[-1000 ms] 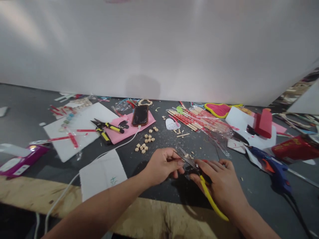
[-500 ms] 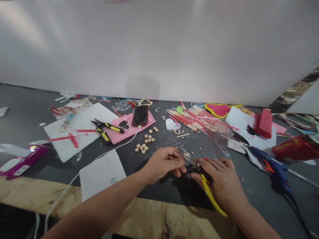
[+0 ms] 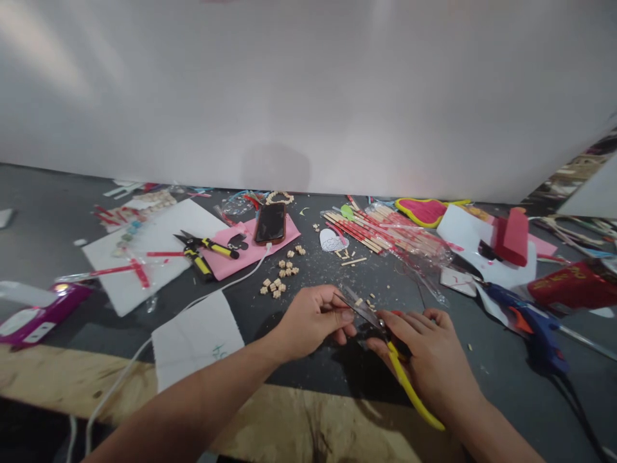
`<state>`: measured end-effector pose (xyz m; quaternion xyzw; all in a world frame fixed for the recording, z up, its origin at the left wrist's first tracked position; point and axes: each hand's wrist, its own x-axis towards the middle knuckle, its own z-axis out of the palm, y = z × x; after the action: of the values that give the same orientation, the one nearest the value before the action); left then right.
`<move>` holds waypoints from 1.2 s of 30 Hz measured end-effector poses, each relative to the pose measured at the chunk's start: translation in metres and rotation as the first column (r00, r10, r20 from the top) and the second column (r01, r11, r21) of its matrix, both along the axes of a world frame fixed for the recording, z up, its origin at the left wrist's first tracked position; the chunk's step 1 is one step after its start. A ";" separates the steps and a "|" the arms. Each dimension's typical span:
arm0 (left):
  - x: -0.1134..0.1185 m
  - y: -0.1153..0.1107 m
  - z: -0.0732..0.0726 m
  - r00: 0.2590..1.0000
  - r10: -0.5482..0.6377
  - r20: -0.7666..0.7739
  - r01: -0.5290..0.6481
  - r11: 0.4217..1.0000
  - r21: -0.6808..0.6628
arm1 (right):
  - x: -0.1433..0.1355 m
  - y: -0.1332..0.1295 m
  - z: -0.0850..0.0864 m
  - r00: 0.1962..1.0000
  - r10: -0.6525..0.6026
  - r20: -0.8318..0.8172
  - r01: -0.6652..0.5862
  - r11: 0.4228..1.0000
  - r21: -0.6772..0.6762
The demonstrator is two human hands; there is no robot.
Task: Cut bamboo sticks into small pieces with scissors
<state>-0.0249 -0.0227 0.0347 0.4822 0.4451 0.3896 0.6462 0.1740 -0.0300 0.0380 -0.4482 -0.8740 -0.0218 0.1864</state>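
Observation:
My right hand [image 3: 427,354] is closed around yellow-handled scissors [image 3: 409,386], whose blades point up and left toward my left hand. My left hand [image 3: 315,321] is pinched at the blade tips; whatever lies between its fingertips is too small to make out. Small pale wooden bits [image 3: 370,302] lie just beyond the blades. Several little wooden clusters [image 3: 277,286] sit to the left of my left hand. Farther back are a white heart-shaped cutout [image 3: 332,240] and a spread of red and natural sticks [image 3: 359,231].
A phone [image 3: 270,224] with a white cable and black-yellow pliers [image 3: 197,254] lie left on pink and white sheets. A purple tool [image 3: 45,315] is far left. At right are a blue glue gun [image 3: 530,321] and red packet [image 3: 571,286]. A white wall stands behind.
The scissors and both hands have shifted very slightly. More small wooden bits show beyond the blades.

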 end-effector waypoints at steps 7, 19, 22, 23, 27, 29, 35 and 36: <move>-0.002 0.003 -0.001 0.985 -0.062 0.164 0.074 0.995 -0.067 | 0.001 -0.001 0.000 1.000 0.019 -0.022 -0.020 1.000 -0.021; -0.008 0.006 -0.003 0.893 -0.165 0.419 0.273 0.938 -0.213 | 0.003 0.001 0.000 0.996 0.076 -0.050 -0.078 0.996 -0.034; -0.008 0.008 -0.007 0.875 -0.169 0.453 0.286 0.936 -0.205 | 0.003 0.002 -0.001 0.996 0.072 -0.048 -0.072 0.997 -0.018; -0.008 0.008 -0.007 0.875 -0.164 0.456 0.280 0.939 -0.198 | 0.003 0.003 -0.002 0.997 0.063 -0.048 -0.063 0.998 -0.010; -0.007 0.009 -0.009 0.873 -0.133 0.470 0.232 0.960 -0.159 | 0.007 0.008 -0.006 0.997 0.020 -0.069 -0.022 0.999 -0.024; -0.007 0.009 -0.009 0.877 -0.121 0.465 0.213 0.965 -0.150 | 0.011 0.010 -0.008 0.995 -0.022 -0.096 0.019 0.999 -0.040; -0.005 0.009 -0.010 0.913 -0.121 0.390 0.193 0.970 -0.150 | 0.015 0.012 -0.007 0.996 -0.048 -0.078 0.046 0.999 -0.021; -0.005 0.009 -0.010 0.922 -0.116 0.370 0.183 0.972 -0.151 | 0.014 0.011 -0.006 0.997 -0.030 -0.073 0.028 0.999 -0.029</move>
<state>-0.0294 -0.0141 0.0251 0.3746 0.3154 0.3779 0.7858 0.1884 -0.0192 0.0319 -0.4637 -0.8603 0.0044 0.2119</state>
